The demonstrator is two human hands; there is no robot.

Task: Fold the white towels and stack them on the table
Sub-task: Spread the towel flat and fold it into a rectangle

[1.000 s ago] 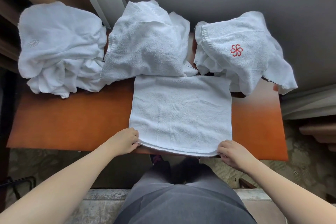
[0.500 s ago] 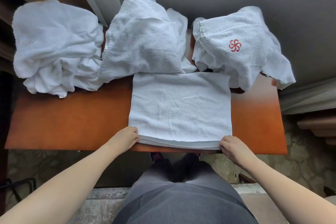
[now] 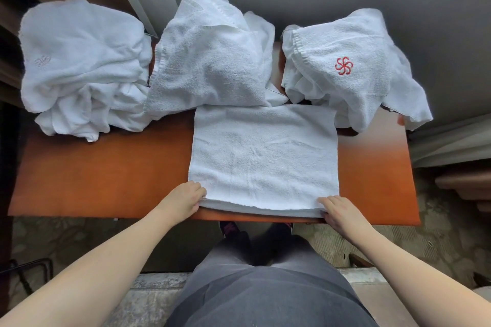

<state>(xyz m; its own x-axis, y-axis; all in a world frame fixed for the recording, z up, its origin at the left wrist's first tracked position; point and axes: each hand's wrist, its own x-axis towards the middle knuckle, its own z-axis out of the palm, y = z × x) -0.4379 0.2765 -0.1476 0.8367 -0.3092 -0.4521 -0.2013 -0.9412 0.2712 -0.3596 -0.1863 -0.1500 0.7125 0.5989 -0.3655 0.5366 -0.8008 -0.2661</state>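
An orange counter (image 3: 106, 175) was seen carrying all the towels. Three loose, crumpled heaps of white towels were ranged along its far edge: a left heap (image 3: 82, 66), a middle heap (image 3: 212, 58) and a right heap (image 3: 350, 66) marked with a red pinwheel emblem (image 3: 343, 65). No finished stack could be made out.

A flat towel (image 3: 265, 156) was laid in front of the middle heap, already doubled, its layered edges lined up along the near edge of the counter. Its far edge was touched by the middle heap.

The cloth was judged soft, limp and light, with a terry pile that would cling to itself rather than slide; it would sag wherever it was not supported. It was therefore best taken at both near corners at once, all layers pinched together, so the fold could be carried over evenly.

The left hand (image 3: 183, 200) was curled onto the near left corner, and the right hand (image 3: 338, 211) onto the near right corner, the two held well apart.
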